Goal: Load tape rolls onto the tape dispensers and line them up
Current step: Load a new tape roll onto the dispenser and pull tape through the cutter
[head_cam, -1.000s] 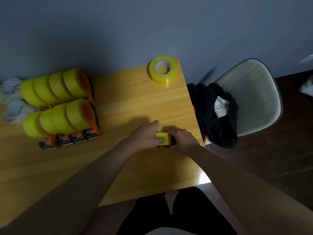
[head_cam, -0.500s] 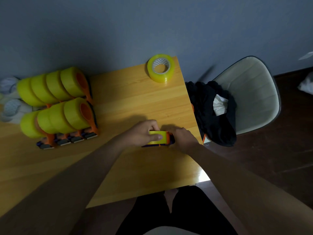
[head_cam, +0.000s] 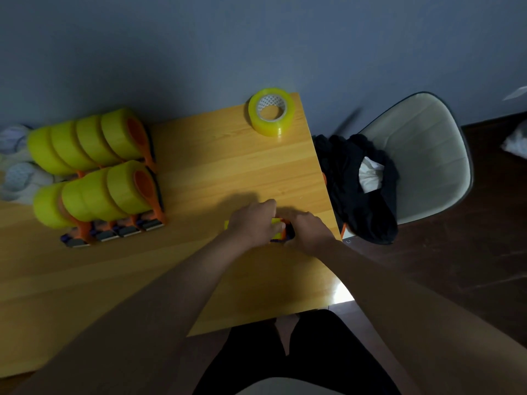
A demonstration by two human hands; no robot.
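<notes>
A yellow tape roll (head_cam: 276, 230) on an orange dispenser (head_cam: 287, 234) lies on the bench (head_cam: 222, 155) near its right edge, mostly hidden between both hands. The left hand (head_cam: 252, 223) curls over the roll from the left; the right hand (head_cam: 308, 230) grips the dispenser's right end. Far off, a loose tape roll (head_cam: 271, 111) lies flat. At left, loaded dispensers (head_cam: 97, 178) stand in two rows.

One head-worn wide-angle camera looks steeply down (from close above) onto the table (head_cam: 199, 172).
</notes>
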